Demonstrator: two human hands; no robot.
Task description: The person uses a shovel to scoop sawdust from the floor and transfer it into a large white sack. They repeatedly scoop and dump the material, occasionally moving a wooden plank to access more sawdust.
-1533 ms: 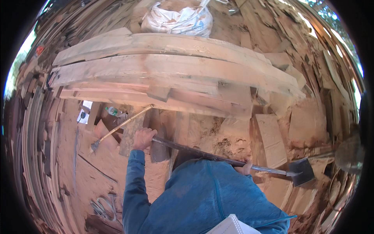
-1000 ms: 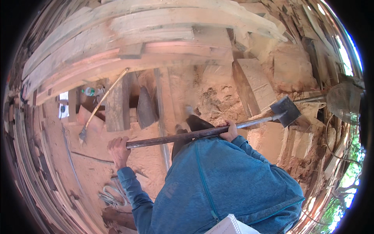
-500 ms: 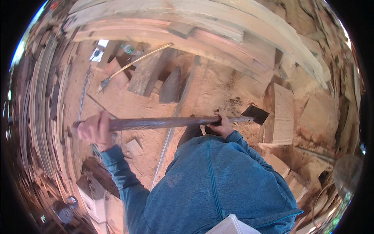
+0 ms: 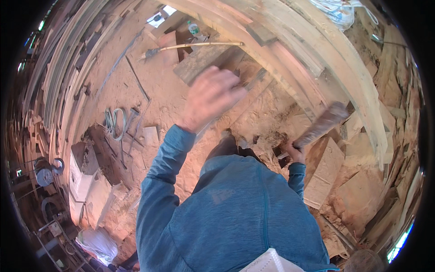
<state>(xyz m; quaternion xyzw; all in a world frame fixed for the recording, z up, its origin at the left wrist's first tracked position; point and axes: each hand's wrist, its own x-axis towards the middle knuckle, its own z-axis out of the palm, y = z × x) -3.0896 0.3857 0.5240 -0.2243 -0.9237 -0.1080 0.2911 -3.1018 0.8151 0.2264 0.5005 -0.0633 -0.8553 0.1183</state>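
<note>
The right hand (image 4: 294,152) is wrapped around the long tool (image 4: 320,127), which sticks out to that grip's upper right. Left of it, the left hand (image 4: 212,96) is blurry; I can't tell if it's closed.

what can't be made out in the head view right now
All in the head view:
Bare left hand: exact finger pose, blurred.
Brown wooden tool handle: part inside the bare right hand, hidden by its fingers.
White plastic bag: top, cut off by the upper edge.
Dark-clad legs: upper part, hidden by the blue zipped jacket.
</note>
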